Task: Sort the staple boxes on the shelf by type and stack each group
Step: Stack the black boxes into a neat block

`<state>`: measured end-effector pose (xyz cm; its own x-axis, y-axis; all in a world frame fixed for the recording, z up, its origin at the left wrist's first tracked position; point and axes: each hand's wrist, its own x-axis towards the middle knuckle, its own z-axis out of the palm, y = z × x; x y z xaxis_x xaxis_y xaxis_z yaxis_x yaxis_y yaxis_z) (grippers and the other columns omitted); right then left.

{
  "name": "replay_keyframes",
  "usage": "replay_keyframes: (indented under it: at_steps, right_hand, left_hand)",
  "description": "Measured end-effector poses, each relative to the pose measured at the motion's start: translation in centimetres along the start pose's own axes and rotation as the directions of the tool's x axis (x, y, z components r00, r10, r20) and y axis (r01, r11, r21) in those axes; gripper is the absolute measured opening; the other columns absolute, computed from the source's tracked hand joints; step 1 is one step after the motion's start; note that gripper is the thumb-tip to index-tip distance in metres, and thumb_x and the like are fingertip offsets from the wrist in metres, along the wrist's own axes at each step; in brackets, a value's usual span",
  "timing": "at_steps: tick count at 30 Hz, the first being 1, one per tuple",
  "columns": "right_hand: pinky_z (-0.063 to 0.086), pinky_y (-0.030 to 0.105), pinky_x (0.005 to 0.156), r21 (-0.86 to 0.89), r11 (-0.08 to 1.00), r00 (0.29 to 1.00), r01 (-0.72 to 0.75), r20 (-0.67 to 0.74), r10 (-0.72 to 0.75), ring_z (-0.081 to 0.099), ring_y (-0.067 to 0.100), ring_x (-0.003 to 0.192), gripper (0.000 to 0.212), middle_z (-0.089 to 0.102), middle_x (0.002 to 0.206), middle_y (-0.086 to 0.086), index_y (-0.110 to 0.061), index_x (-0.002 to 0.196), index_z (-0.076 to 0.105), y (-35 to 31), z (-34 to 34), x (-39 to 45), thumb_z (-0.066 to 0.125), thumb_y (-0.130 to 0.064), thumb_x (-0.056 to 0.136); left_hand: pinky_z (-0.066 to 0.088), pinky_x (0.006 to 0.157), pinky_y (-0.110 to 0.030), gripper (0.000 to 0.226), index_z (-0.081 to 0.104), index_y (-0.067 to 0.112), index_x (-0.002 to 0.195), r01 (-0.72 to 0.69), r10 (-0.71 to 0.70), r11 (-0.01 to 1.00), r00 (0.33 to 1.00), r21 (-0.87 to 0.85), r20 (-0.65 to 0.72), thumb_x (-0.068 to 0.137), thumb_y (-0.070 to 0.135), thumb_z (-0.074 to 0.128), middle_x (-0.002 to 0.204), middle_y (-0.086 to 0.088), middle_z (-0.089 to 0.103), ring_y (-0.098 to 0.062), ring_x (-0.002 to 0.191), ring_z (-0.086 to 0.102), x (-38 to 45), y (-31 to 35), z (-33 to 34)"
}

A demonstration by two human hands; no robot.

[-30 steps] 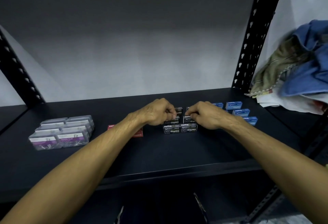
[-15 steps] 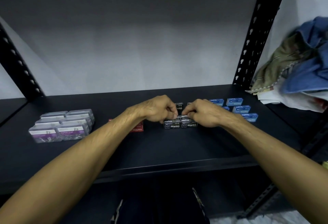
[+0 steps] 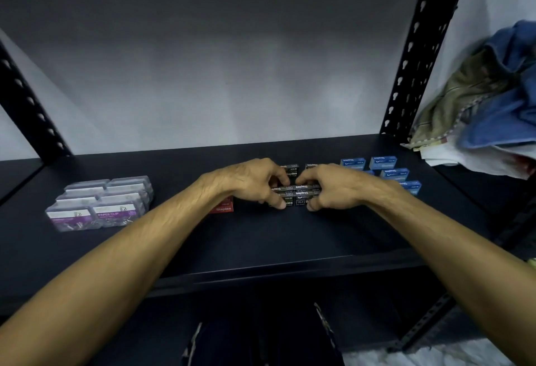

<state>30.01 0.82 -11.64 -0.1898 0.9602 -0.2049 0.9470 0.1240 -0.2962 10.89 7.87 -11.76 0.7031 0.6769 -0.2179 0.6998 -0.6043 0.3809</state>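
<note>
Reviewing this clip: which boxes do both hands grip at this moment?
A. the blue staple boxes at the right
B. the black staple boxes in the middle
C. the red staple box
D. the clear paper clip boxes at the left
B: the left hand and the right hand close from either side on the black staple boxes, while the other groups lie untouched.

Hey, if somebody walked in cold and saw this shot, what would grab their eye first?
Two bare forearms reach in, the left hand and right hand pinching a stack of black staple boxes from either side at the middle of the dark shelf. Clear paper clip boxes sit grouped at the left, blue staple boxes scattered at the right, near a heap of cloth.
</note>
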Motion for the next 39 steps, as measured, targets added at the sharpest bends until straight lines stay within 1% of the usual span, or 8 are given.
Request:
replay_keyframes:
  at_steps: [3,8,13,18,24,28,35,39]
  right_hand:
    - [0.043,0.024,0.065,-0.030,0.999,0.999,0.030,-0.027,-0.031,0.056,0.004,0.079,0.038,0.062,0.096,-0.008,-0.033,0.118,0.061,-0.1,0.3,0.3,0.073,-0.024,0.083]
    - [0.036,0.019,0.057,-0.039,0.998,0.998,0.038,-0.056,-0.040,0.053,0.000,0.074,0.037,0.059,0.088,-0.013,-0.033,0.120,0.062,-0.3,0.5,0.4,0.071,-0.021,0.086]
    - [0.032,0.016,0.055,-0.035,0.998,0.997,0.045,-0.069,-0.047,0.050,-0.002,0.071,0.037,0.055,0.085,-0.016,-0.032,0.121,0.062,-0.3,0.7,0.5,0.070,-0.021,0.087]
    - [0.035,0.017,0.057,-0.030,0.998,0.996,0.054,-0.071,-0.056,0.052,-0.001,0.073,0.034,0.059,0.089,-0.013,-0.033,0.118,0.064,-0.4,0.7,0.6,0.070,-0.021,0.087]
    - [0.035,0.017,0.056,-0.041,0.997,0.994,0.066,-0.081,-0.070,0.052,-0.001,0.072,0.035,0.062,0.091,-0.010,-0.032,0.119,0.064,-0.3,0.7,0.5,0.070,-0.021,0.086]
    - [0.034,0.017,0.055,-0.040,0.997,0.994,0.070,-0.082,-0.073,0.052,-0.001,0.071,0.035,0.060,0.088,-0.012,-0.032,0.119,0.064,-0.2,0.7,0.5,0.070,-0.021,0.087]
    - [0.038,0.019,0.061,-0.024,0.997,0.994,0.072,-0.081,-0.074,0.056,0.004,0.079,0.034,0.064,0.096,-0.009,-0.032,0.118,0.064,-0.1,0.7,0.5,0.070,-0.022,0.086]
    - [0.040,0.021,0.064,-0.017,0.998,0.995,0.060,-0.084,-0.061,0.057,0.006,0.082,0.039,0.064,0.097,-0.009,-0.032,0.121,0.063,0.0,0.8,0.7,0.073,-0.026,0.084]
  left_hand:
    - [0.053,0.080,-0.032,0.046,0.065,0.029,0.119,-0.002,0.006,0.998,0.998,0.065,-0.058,0.077,0.037,0.080,0.097,0.001,0.070,-0.017,0.087,0.066,0.2,0.0,0.4]
    - [0.049,0.071,-0.025,0.031,0.069,0.027,0.105,-0.015,0.021,0.998,0.994,0.062,-0.103,0.076,0.032,0.081,0.090,0.003,0.070,-0.014,0.080,0.065,0.2,-0.1,0.9]
    - [0.048,0.068,-0.024,0.027,0.070,0.027,0.101,-0.021,0.027,0.998,0.993,0.057,-0.118,0.076,0.032,0.081,0.087,0.005,0.071,-0.013,0.078,0.065,0.1,-0.3,1.1]
    - [0.048,0.070,-0.023,0.028,0.070,0.026,0.104,-0.025,0.032,0.998,0.993,0.062,-0.111,0.078,0.031,0.080,0.088,0.005,0.071,-0.011,0.079,0.065,-0.1,-0.3,1.0]
    - [0.043,0.064,-0.019,0.026,0.070,0.026,0.103,-0.034,0.040,0.998,0.993,0.058,-0.109,0.078,0.031,0.079,0.087,0.007,0.070,-0.007,0.074,0.062,-0.1,-0.2,0.9]
    - [0.045,0.066,-0.022,0.027,0.071,0.026,0.102,-0.038,0.045,0.997,0.992,0.063,-0.116,0.078,0.032,0.079,0.085,0.008,0.069,-0.009,0.075,0.063,-0.1,-0.3,0.9]
    - [0.049,0.069,-0.025,0.027,0.071,0.028,0.102,-0.040,0.049,0.997,0.990,0.069,-0.132,0.077,0.033,0.079,0.087,0.008,0.068,-0.009,0.077,0.063,0.1,-0.6,1.1]
    - [0.046,0.068,-0.022,0.030,0.071,0.027,0.103,-0.039,0.045,0.998,0.990,0.046,-0.131,0.076,0.036,0.080,0.086,0.009,0.067,-0.009,0.077,0.062,0.0,-0.7,1.2]
